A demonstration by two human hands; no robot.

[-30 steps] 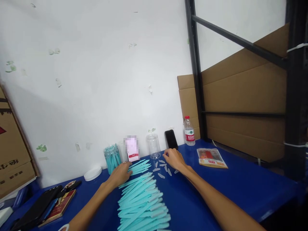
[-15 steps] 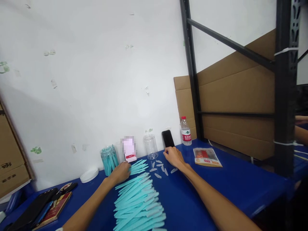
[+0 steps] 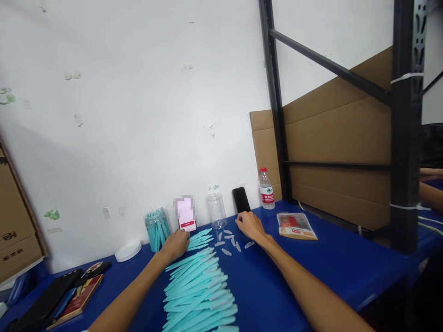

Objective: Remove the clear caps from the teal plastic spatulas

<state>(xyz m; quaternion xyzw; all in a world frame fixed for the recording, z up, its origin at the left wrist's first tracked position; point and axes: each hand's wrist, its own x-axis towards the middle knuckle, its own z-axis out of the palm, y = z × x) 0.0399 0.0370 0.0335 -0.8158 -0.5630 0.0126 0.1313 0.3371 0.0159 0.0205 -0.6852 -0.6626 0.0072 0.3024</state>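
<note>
My left hand (image 3: 177, 244) rests at the left end of a small group of slim turquoise sticks (image 3: 201, 239), close to the upright lit phone (image 3: 187, 223). Its back faces me and its fingertips are hidden. A larger pile of turquoise sticks with pale translucent ends, like eyebrow razors (image 3: 199, 295), is spread in front. My right hand (image 3: 249, 224) is low over the table, in front of a dark phone (image 3: 241, 200); its fingers curl inward, and whatever they hold, if anything, is hidden. Several small clear covers (image 3: 226, 252) lie loose between my hands.
A jar of turquoise sticks (image 3: 157, 230) and an empty clear jar (image 3: 217, 211) stand by the wall. Nearby are a white lid (image 3: 128, 251), a water bottle (image 3: 266, 189), a printed packet (image 3: 296, 226), a black case (image 3: 48, 299), and a black rack post (image 3: 404, 138).
My left hand has shifted very slightly, with its fingers a little higher by the lit phone. The right hand stays in place. The view has turned a little.
</note>
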